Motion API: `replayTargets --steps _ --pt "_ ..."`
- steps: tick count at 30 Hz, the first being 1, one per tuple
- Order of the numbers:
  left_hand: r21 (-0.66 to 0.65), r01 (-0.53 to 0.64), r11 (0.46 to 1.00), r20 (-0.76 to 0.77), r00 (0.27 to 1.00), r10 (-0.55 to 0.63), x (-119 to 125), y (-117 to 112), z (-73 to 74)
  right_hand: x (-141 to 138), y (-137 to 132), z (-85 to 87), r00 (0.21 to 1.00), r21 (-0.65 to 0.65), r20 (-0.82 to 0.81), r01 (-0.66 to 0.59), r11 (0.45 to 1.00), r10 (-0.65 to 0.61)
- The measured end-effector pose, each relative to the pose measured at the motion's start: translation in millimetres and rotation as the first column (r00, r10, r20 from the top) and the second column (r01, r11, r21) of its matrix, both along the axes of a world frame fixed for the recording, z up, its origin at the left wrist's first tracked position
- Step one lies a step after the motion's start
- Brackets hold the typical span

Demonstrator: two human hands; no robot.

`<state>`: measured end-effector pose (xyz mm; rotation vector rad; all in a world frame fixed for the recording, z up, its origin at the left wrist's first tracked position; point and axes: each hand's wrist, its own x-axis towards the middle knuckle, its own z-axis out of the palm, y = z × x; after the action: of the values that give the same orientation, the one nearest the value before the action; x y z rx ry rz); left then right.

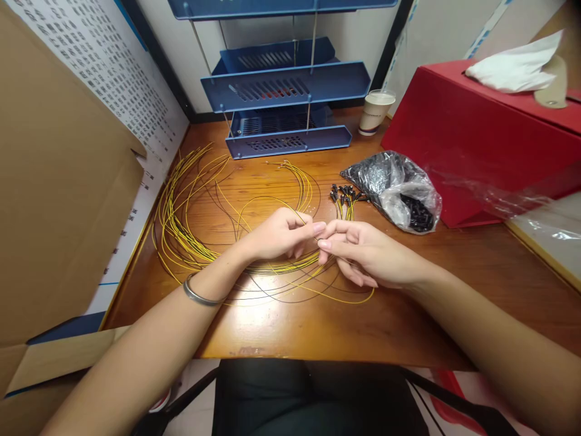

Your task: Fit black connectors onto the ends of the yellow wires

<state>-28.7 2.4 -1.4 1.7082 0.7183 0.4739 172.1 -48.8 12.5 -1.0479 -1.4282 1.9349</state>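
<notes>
My left hand (290, 233) pinches a thin wire between thumb and forefinger, above the middle of the table. Close against its fingertips, my right hand (358, 251) is also closed in a pinch on thin wire. The exact wire ends between the fingertips are too small to make out. Beneath both hands lies a loose coil of yellow and black wires (175, 227), spread to the left. Just beyond my right hand, a bunch of wires ends in small black connectors (347, 195). A clear plastic bag (394, 188) of small black parts lies behind it, to the right.
A blue tiered tray rack (290, 91) stands at the back, with a paper cup (376, 112) beside it. To the right is a red tissue box (481, 139). A cardboard box (59, 181) rises at the left. The wooden table's front edge (327, 357) runs before my lap.
</notes>
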Motion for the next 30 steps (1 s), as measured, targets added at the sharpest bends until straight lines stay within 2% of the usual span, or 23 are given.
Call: replayTargets --steps 4,6,8,10,13,15,17,20,26,28,30 --pt "0.025 -0.036 0.999 0.044 0.998 0.035 2 -2 -0.2 2 1 -1.7 1.000 -0.033 0.005 0.014 0.999 -0.013" --pt "0.052 -0.120 0.991 0.091 0.989 0.115 3 -1 0.4 3 2 -3.5 0.999 -0.035 0.004 0.036 0.999 -0.035" --pt "0.071 -0.260 0.963 0.166 0.955 0.246 4 2 1.1 4 2 -4.8 0.999 -0.046 -0.010 0.051 0.998 -0.051" --pt "0.063 -0.431 0.900 0.242 0.882 0.405 3 8 1.5 4 1 -5.4 0.999 -0.073 -0.021 0.046 0.996 -0.047" --pt "0.048 -0.669 0.741 0.310 0.716 0.626 -1 17 0.4 3 0 -5.9 1.000 -0.092 -0.014 0.019 0.996 -0.021" --pt "0.051 -0.759 0.650 0.347 0.623 0.701 -3 21 -1.0 2 0 -6.5 1.000 -0.081 0.000 0.022 0.997 -0.022" --pt "0.037 -0.785 0.619 0.366 0.587 0.722 -3 23 -2.1 2 0 -7.5 1.000 -0.069 0.011 0.029 0.997 -0.029" --pt "0.027 -0.742 0.670 0.341 0.637 0.691 -1 21 -2.3 1 -1 -9.3 1.000 -0.067 0.020 -0.002 0.998 0.003" --pt "0.106 -0.509 0.854 0.227 0.849 0.478 0 11 -1.4 -2 -3 -9.3 0.999 -0.058 0.027 -0.042 0.997 0.043" --pt "0.184 -0.436 0.881 0.165 0.897 0.409 0 7 -1.0 -3 -3 -8.1 0.999 -0.057 0.037 -0.037 0.998 0.039" --pt "0.240 -0.398 0.885 0.136 0.917 0.376 0 6 -0.8 -3 -3 -6.9 0.998 -0.052 0.049 -0.036 0.998 0.039"
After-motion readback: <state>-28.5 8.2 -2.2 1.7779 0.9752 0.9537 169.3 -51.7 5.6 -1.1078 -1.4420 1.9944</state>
